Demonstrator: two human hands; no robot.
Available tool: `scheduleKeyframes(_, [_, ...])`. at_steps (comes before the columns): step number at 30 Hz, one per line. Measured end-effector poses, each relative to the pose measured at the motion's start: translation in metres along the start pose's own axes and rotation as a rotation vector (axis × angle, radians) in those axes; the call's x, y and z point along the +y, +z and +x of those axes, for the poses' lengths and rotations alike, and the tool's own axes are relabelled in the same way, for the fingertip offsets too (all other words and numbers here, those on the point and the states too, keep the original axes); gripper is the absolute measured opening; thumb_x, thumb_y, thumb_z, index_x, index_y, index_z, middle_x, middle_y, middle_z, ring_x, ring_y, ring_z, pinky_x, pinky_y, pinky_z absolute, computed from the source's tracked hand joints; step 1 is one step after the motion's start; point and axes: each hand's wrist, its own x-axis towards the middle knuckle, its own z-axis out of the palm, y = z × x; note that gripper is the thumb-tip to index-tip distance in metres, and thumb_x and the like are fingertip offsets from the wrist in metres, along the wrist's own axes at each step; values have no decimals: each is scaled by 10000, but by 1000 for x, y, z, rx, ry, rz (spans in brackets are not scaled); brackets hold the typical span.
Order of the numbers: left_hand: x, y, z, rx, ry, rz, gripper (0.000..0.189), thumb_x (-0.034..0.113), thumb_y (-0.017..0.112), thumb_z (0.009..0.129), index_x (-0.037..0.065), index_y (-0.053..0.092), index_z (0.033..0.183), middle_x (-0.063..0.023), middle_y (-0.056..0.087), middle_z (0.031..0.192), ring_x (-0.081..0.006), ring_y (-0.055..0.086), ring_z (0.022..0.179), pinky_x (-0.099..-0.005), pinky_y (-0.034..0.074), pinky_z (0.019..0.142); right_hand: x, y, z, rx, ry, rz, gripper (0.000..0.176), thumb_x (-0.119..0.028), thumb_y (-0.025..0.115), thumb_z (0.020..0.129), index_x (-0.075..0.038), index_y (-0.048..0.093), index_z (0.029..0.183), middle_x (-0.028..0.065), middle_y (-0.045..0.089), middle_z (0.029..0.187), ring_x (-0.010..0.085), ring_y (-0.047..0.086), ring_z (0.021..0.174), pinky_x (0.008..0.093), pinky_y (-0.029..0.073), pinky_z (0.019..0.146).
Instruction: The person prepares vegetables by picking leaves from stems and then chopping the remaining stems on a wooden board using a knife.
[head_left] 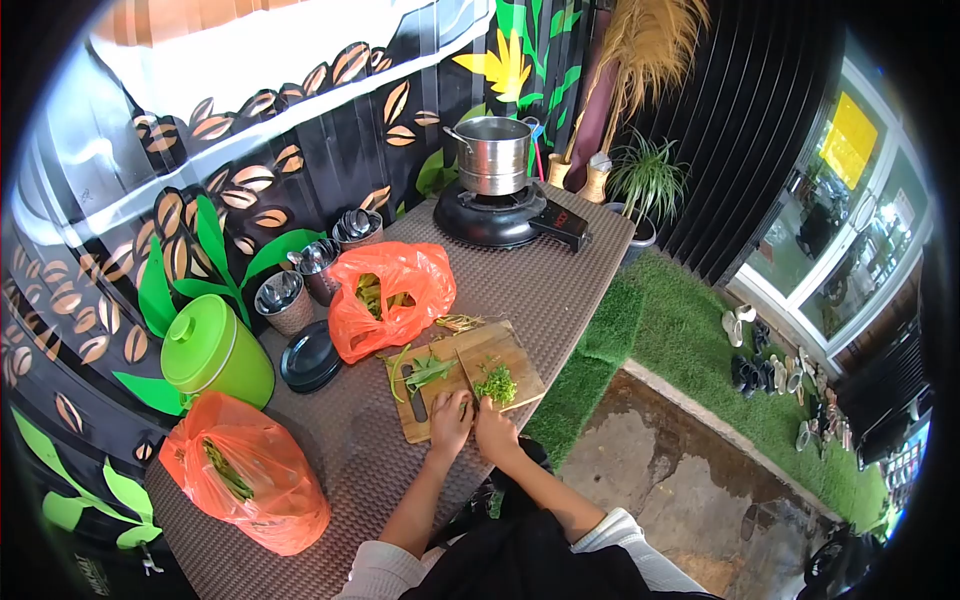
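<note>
Pressing down at the near edge of the wooden chopping board [505, 350], the left hand [450, 420] has its fingers bent over, pinning a few green stems [462, 404]. The right hand [495, 432] sits just beside it, curled closed (what it grips, if anything, is too small to tell). On the board lie one heap of chopped greens [496, 384] and one loose bunch of uncut leaves [426, 372]. Beyond the board on the brown table [560, 280] are two orange plastic bags, one [392, 295] touching the board's far edge and one [250, 482] well off to the left. Between them stand one green lidded tub [212, 352] and one stack of black plates [310, 357]. Three metal cups [284, 302] line the wall, and one steel pot [492, 152] sits on one black stove [500, 217] at the far end.
</note>
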Motion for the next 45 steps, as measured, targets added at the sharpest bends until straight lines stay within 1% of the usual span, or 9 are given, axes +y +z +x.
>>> scheduleKeyframes(3, [-5, 2, 5, -32, -129, -132, 173, 84, 655, 777, 61, 592, 936, -63, 635, 886, -254, 553, 876, -369, 458, 765, 7, -3, 17, -45, -33, 35, 294, -195, 478, 900, 10, 376, 1084, 278, 630, 869, 433, 636, 840, 500, 524, 700])
scheduleKeyframes(7, [-10, 3, 10, 16, -58, -220, 260, 52, 680, 748, 68, 571, 983, -50, 640, 860, -238, 560, 853, -362, 462, 745, 12, -3, 12, -1, -103, 13, 282, -193, 471, 901, 6, 376, 1076, 268, 634, 841, 434, 640, 812, 509, 524, 678])
scheduleKeyframes(8, [-7, 2, 11, 33, -140, -244, 300, 38, 692, 731, 71, 564, 1001, -44, 643, 845, -229, 558, 850, -353, 460, 746, 8, -2, 6, 0, -104, 12, 282, -193, 471, 901, 6, 376, 1076, 268, 634, 841, 434, 640, 812, 509, 524, 678])
scheduleKeyframes(12, [-8, 1, 14, 18, -171, -213, 370, 25, 717, 703, 65, 549, 1030, -32, 645, 814, -209, 554, 847, -330, 454, 754, -3, -2, 0, -60, 42, 16, 276, -185, 490, 888, 6, 392, 1062, 260, 634, 901, 410, 647, 844, 486, 528, 718])
scheduleKeyframes(20, [-8, 2, 9, 28, -188, -217, 305, 8, 707, 714, 60, 559, 976, -22, 650, 783, -171, 538, 783, -292, 436, 698, 10, 13, 3, 95, -118, -30, 239, -174, 441, 906, 7, 396, 1055, 280, 634, 846, 399, 658, 787, 471, 542, 657])
scheduleKeyframes(22, [-6, 3, 9, 35, -185, -228, 288, 12, 708, 718, 59, 562, 961, -23, 649, 787, -167, 535, 779, -289, 432, 692, -8, 5, -13, 16, 21, -20, 243, -174, 446, 904, 15, 402, 1049, 282, 623, 859, 409, 654, 787, 468, 543, 655])
scheduleKeyframes(30, [-1, -2, 9, 47, -160, -254, 193, 28, 687, 741, 47, 568, 891, -61, 628, 837, -207, 556, 796, -313, 470, 682, 4, 6, 9, 19, -71, -1, 271, -179, 488, 880, 1, 397, 1062, 270, 638, 878, 390, 656, 837, 469, 541, 673])
scheduleKeyframes(39, [-8, 0, 1, 50, -52, -152, 186, 26, 670, 754, 48, 585, 918, -64, 631, 828, -217, 565, 817, -324, 472, 704, 12, 3, -9, 2, 61, 21, 321, -227, 474, 909, 1, 388, 1118, 276, 639, 836, 433, 641, 743, 519, 509, 698])
scheduleKeyframes(45, [-10, 12, 16, -15, -124, -228, 207, 21, 697, 723, 42, 594, 902, -48, 656, 844, -196, 588, 793, -314, 477, 705, 23, -11, 4, -13, 16, 82, 300, -240, 466, 915, 15, 395, 1054, 300, 619, 842, 454, 621, 835, 536, 492, 730])
